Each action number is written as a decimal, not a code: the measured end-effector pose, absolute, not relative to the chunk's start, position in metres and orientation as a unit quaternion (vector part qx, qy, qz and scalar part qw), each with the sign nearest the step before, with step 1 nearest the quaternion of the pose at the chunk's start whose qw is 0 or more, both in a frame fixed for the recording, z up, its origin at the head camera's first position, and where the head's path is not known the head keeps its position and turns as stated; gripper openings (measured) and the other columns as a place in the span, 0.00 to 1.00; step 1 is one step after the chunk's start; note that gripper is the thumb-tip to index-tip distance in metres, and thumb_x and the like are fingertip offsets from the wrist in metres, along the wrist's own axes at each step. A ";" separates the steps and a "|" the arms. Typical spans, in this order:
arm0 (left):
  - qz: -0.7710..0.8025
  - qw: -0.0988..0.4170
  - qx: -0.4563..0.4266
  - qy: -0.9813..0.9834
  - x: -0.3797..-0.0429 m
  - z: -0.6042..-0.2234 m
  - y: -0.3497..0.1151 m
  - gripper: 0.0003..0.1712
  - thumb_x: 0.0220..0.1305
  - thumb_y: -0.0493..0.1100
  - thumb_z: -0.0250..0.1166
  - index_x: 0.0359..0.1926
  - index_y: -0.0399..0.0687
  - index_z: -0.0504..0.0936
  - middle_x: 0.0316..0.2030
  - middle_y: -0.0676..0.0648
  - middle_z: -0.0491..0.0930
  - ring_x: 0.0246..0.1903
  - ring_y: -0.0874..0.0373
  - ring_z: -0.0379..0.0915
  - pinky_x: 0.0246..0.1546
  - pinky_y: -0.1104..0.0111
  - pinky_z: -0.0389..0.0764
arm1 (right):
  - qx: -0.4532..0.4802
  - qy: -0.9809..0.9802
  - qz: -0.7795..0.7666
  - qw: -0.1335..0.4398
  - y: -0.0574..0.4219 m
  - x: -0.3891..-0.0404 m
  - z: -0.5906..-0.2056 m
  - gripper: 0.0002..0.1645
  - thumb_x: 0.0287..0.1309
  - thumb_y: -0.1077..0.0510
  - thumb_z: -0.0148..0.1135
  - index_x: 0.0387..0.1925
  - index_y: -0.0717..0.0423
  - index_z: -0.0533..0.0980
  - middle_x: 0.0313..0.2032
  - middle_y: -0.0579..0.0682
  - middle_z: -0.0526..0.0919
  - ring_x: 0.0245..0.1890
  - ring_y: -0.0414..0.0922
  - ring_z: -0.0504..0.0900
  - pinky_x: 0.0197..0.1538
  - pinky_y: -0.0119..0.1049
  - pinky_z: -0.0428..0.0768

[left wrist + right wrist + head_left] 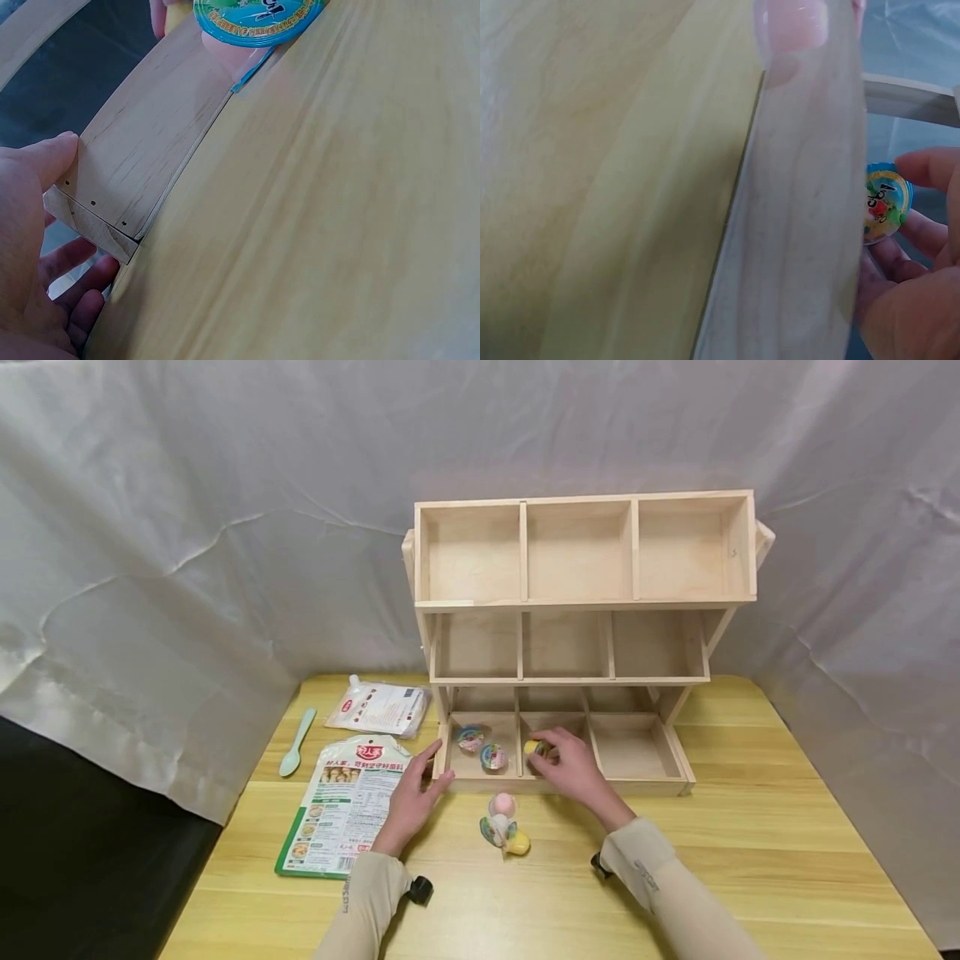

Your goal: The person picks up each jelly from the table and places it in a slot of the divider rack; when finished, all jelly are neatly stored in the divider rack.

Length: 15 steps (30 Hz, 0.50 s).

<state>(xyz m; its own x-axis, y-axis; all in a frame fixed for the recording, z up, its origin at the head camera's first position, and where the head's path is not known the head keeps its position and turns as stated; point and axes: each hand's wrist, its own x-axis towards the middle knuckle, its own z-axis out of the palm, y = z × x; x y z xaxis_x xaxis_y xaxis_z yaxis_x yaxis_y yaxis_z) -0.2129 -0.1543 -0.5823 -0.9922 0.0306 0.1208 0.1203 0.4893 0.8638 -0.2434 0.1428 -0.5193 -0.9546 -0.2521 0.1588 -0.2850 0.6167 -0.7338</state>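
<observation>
A tiered wooden rack (585, 552) stands on the table, its trays split into compartments. My left hand (410, 797) holds the left front corner of the bottom tray (150, 135), thumb on the front board and fingers round the side. In the bottom middle compartment, my right hand (573, 768) pinches a yellow jelly cup (534, 747); its printed blue-rimmed lid (885, 202) shows in the right wrist view. Two jelly cups (493, 757) lie in the bottom left compartment. In front of the rack sit a pink jelly cup (504, 805), a blue-lidded cup (492, 831) and a yellow one (518, 842).
Left of the rack lie a green-and-white printed food packet (341, 810), a smaller white spouted pouch (381, 707) and a pale green spoon (298, 743). Grey cloth (225, 485) hangs behind the wooden table (780, 827) and along its sides.
</observation>
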 end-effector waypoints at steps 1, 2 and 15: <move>-0.504 0.044 -0.044 -0.861 -0.213 -0.582 -0.154 0.39 0.72 0.57 0.66 0.79 0.65 0.63 0.65 0.42 0.75 0.61 0.45 0.76 0.67 0.44 0.71 | 0.149 -0.901 0.407 0.019 0.143 -0.244 -0.521 0.24 0.66 0.57 0.68 0.61 0.59 0.80 0.50 0.56 0.83 0.43 0.51 0.86 0.41 0.40 0.88; -0.504 0.045 -0.044 -0.861 -0.213 -0.582 -0.154 0.39 0.71 0.57 0.66 0.79 0.65 0.63 0.65 0.43 0.75 0.61 0.45 0.76 0.67 0.44 0.71 | 0.149 -0.903 0.403 0.018 0.143 -0.246 -0.522 0.24 0.66 0.57 0.68 0.61 0.59 0.80 0.48 0.56 0.83 0.42 0.50 0.86 0.40 0.39 0.87; -0.508 0.046 -0.052 -0.859 -0.212 -0.582 -0.156 0.38 0.72 0.57 0.66 0.78 0.65 0.64 0.66 0.43 0.75 0.61 0.46 0.76 0.66 0.45 0.73 | 0.160 -0.924 0.346 0.011 0.140 -0.257 -0.529 0.26 0.61 0.56 0.72 0.59 0.61 0.81 0.40 0.53 0.85 0.34 0.43 0.81 0.37 0.37 0.82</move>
